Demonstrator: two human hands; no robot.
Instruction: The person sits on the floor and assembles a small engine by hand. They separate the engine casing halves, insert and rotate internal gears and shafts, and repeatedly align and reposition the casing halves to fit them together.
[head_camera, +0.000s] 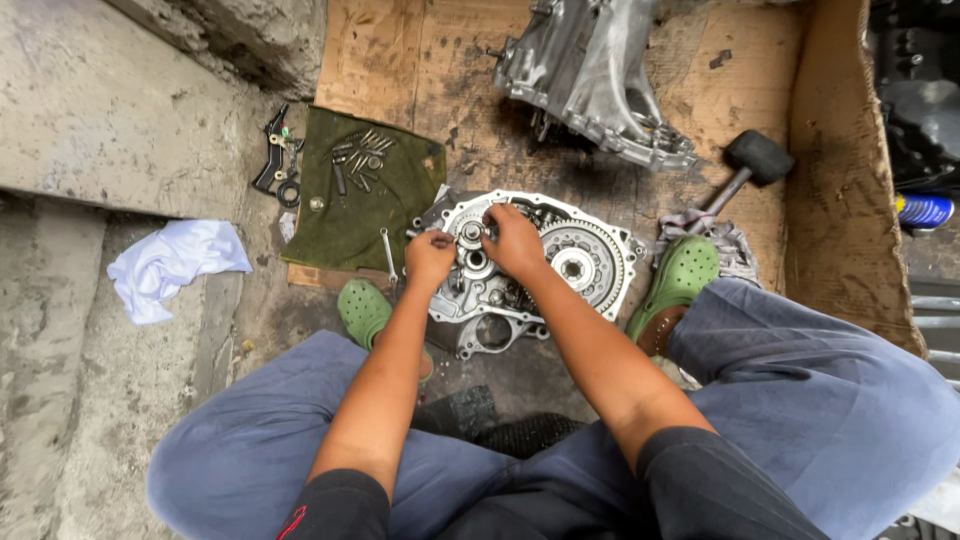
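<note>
An open metal engine case (590, 262) with gears lies flat on stained cardboard between my feet. My left hand (429, 258) rests on its left side, fingers curled over a small part near a shaft. Beside it, my right hand (514, 240) pinches something small above the centre gears; what it holds is too small to tell. Both forearms reach out over my knees in blue trousers.
A green cloth (362, 200) with several bolts and a spanner (387, 255) lies left of the case. A second engine casing (590, 75) stands behind. A rubber mallet (748, 165) and rag lie at right, a white cloth (170, 265) on the concrete left, green clogs (680, 280) on my feet.
</note>
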